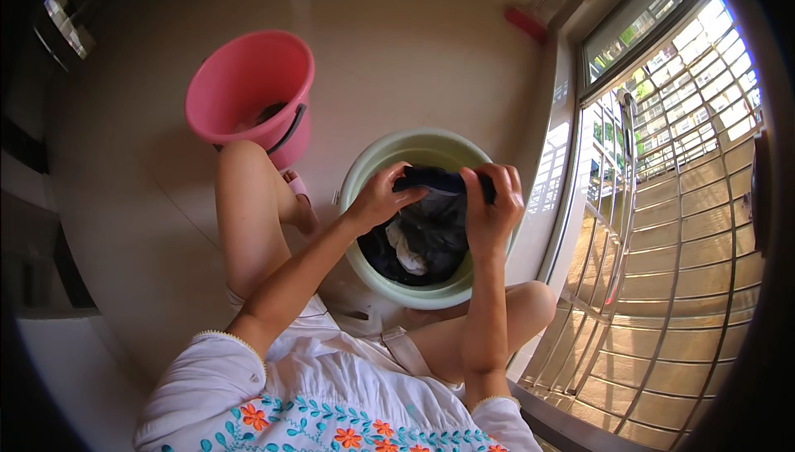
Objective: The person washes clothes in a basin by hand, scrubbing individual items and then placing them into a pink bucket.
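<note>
Both my hands grip a dark navy garment (435, 180) above a pale green plastic basin (428, 295). My left hand (388, 194) pinches one end of its edge, thumb below the cloth. At the other end, my right hand (497, 200) has its fingers curled over the fabric. The garment is stretched between them and hangs down towards the basin. Dark wet clothes (379, 256) and a white piece of cloth (407, 250) lie inside the basin. Where the held garment ends and the pile begins, I cannot tell.
A pink bucket (248, 85) with a black handle stands ahead on the left, a dark item (271, 112) inside. My knees flank the basin. Along the right runs a window with a metal grille (671, 253). A red broom head (526, 23) rests near the far wall.
</note>
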Available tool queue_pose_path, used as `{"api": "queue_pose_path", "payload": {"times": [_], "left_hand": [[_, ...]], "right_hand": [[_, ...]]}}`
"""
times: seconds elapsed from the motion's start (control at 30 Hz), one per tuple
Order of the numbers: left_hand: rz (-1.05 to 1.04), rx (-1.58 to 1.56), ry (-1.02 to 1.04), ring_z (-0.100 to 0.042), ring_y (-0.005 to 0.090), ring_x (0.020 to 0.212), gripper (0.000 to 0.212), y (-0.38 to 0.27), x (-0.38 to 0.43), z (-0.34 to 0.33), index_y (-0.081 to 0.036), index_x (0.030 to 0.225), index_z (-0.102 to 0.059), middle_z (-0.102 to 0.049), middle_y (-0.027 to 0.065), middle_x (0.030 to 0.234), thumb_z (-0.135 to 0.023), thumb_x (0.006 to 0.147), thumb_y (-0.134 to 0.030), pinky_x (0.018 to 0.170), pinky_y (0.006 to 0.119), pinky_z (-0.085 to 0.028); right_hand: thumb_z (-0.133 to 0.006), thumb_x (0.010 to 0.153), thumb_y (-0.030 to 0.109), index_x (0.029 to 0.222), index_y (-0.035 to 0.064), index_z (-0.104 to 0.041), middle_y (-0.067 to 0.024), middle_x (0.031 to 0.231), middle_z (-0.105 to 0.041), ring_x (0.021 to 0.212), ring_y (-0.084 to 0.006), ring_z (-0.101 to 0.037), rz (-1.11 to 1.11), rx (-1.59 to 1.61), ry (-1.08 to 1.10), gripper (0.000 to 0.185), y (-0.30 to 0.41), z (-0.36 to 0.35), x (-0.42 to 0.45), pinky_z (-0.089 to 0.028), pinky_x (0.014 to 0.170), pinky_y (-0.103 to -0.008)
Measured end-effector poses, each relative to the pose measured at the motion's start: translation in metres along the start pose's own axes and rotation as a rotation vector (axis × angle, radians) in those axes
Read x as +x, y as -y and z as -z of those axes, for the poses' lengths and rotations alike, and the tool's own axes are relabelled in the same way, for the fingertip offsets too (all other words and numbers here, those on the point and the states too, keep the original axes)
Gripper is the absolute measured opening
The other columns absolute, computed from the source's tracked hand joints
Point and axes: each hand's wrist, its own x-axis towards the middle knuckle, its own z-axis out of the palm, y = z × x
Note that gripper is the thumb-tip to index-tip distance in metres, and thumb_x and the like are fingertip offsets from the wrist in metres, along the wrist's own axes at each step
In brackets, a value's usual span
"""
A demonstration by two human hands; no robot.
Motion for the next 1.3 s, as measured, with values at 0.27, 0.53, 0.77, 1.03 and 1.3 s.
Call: {"api": "queue_pose_path", "payload": {"times": [0.27,0.53,0.77,1.03,1.3], "left_hand": [[0.781,-0.660,0.153,-0.055,0.0146,0.072,0.039,0.064,-0.012,0.016,-0.015,0.087,-0.053,-0.055,0.0009,0.076,-0.037,0.080,-0.050,0.058,0.033,-0.047],[0.810,-0.548,0.233,-0.053,0.0151,0.074,0.045,0.102,-0.004,0.002,-0.007,0.100,-0.051,-0.054,0.0102,0.087,-0.057,0.072,-0.042,0.068,0.031,-0.045],[0.612,-0.112,0.232,-0.054,0.0154,0.085,0.044,0.084,0.007,0.025,-0.003,0.109,-0.047,-0.054,0.0089,0.094,-0.054,0.065,0.000,0.072,0.025,-0.044],[0.281,0.916,0.441,-0.040,0.0330,0.106,0.054,0.084,0.022,0.012,-0.004,0.105,-0.053,-0.034,0.0200,0.121,-0.065,0.062,-0.035,0.089,0.032,-0.033],[-0.198,1.207,0.189,-0.045,0.0292,0.100,0.043,0.099,0.022,-0.026,-0.005,0.093,-0.053,-0.055,0.0114,0.093,-0.066,0.060,-0.031,0.085,0.048,-0.032]], "right_hand": [[-0.063,0.069,0.029,0.073,0.0064,-0.054,-0.0103,0.070,-0.052,0.065,-0.0290,-0.053,-0.133,-0.055,0.619,0.025,0.004,-0.023,-0.064,-0.042,0.054,-0.0353],[-0.063,0.067,0.027,0.090,0.0083,-0.051,-0.0117,0.089,-0.050,0.083,-0.0275,-0.051,0.068,-0.035,0.796,0.032,0.015,-0.026,-0.087,-0.042,0.067,-0.0355],[-0.053,0.058,0.000,0.109,0.0051,-0.047,-0.0165,0.105,-0.050,0.099,-0.0307,-0.047,-0.192,0.078,0.893,0.052,-0.068,-0.017,-0.059,-0.038,0.086,-0.0332],[-0.064,0.059,0.013,0.103,0.0155,-0.051,-0.0123,0.117,-0.040,0.106,-0.0307,-0.040,-0.371,-0.438,0.943,0.046,-0.149,-0.047,-0.101,-0.038,0.080,-0.0449],[-0.059,0.056,0.002,0.074,0.0025,-0.049,-0.0157,0.069,-0.052,0.068,-0.0303,-0.052,-0.301,0.114,0.513,0.020,-0.103,-0.014,-0.048,-0.042,0.061,-0.0336]]}}
